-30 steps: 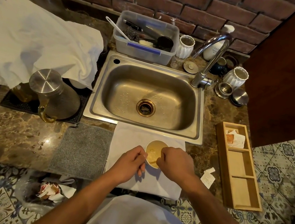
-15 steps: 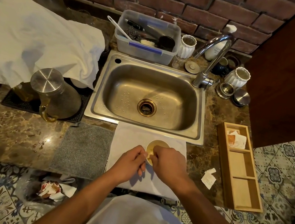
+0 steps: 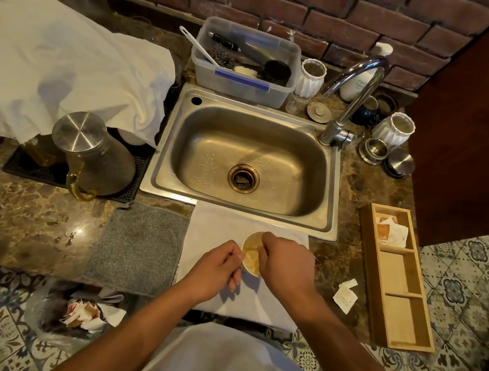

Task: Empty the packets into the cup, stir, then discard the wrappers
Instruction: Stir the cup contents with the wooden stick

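White cloth: we see a pale cloth (image 3: 216, 232) on the brown stone counter (image 3: 20, 219), just in front of the steel sink (image 3: 250, 160).
Cup: a small paper cup (image 3: 253, 251) stands upright on that cloth, with light yellow-brown liquid inside.
Left hand: our left hand (image 3: 216, 266) is curled beside the cup's left wall, fingers bent in and touching or almost touching it — we cannot tell how tight the hold is.
Right hand: our right hand (image 3: 285, 265) is over the cup's right half, thumb and fingers pinched close together above the liquid. Something thin may be in the pinch, but it is too small for us to be sure.
Wrappers: two torn white wrappers (image 3: 346, 294) lie flat on the counter, right of the cloth and just beside the wooden tray (image 3: 406, 329).
Wooden tray: three boxes in a row; the far box holds a few packets (image 3: 391, 231), the other two look bare.
Bin bag: down on the tiled floor, left of our body, a clear bag (image 3: 85, 314) holds crumpled wrappers in white and red.
Grey mat: it lies flat, touching the cloth's left edge (image 3: 138, 248).
Jug: a glass jug with a steel lid (image 3: 93, 153) sits on a black mat, left of the sink.
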{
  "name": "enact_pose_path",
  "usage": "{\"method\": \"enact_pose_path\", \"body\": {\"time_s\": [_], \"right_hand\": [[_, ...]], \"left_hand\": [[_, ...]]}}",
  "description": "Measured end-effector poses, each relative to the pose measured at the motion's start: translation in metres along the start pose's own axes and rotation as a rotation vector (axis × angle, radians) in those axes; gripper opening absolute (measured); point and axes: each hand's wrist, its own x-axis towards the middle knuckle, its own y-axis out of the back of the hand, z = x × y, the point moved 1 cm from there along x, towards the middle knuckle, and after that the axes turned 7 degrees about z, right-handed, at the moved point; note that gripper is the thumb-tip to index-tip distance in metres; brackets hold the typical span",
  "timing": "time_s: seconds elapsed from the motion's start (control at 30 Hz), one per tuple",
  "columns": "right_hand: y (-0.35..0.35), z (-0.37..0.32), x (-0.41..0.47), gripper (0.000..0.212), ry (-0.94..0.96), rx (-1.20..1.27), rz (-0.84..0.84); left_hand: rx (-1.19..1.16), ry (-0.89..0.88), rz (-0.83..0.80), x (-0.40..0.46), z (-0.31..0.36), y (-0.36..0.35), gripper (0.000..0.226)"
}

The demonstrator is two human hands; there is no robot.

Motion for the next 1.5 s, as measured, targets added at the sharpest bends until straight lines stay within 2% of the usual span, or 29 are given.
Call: {"method": "enact_pose_path", "body": {"time_s": [0.13, 0.3, 0.6, 0.77, 0.9, 1.1, 1.37, 1.43, 1.5], "right_hand": [[-0.002, -0.003, -0.008, 0.022, 0.048, 0.046, -0.073], [0.002, 0.008, -0.010, 0.022, -0.018, 0.038, -0.125], [0.003, 0.013, 0.002, 0.026, -0.021, -0.041, 0.005], [0.002, 0.008, -0.003, 0.026, 0.076, 0.012, -0.092], [0.004, 0.009, -0.006, 0.018, 0.060, 0.008, -0.189], [0.011, 0.019, 0.001, 0.022, 0.052, -0.029, -0.008], [0.006, 0.019, -0.004, 0.018, 0.161, -0.003, -0.211], [0.004, 0.019, -0.003, 0.018, 0.129, 0.063, -0.232], [0.005, 0.021, -0.001, 0.020, 0.054, 0.096, -0.184]], "left_hand": [[-0.014, 0.003, 0.000, 0.002, -0.003, -0.001, 0.023], [-0.006, -0.002, 0.004, 0.000, -0.003, -0.002, 0.023], [-0.024, -0.015, -0.005, -0.006, 0.006, -0.002, 0.022], [-0.009, -0.007, 0.004, -0.002, -0.002, -0.002, 0.024], [-0.010, -0.006, 0.007, 0.002, -0.007, -0.003, 0.024], [-0.035, -0.023, 0.002, -0.001, -0.003, -0.003, 0.024], [-0.016, -0.012, 0.003, 0.003, -0.008, -0.004, 0.024], [-0.017, -0.011, 0.000, 0.003, -0.007, -0.004, 0.024], [-0.025, -0.005, 0.000, 0.002, -0.007, -0.003, 0.024]]}}
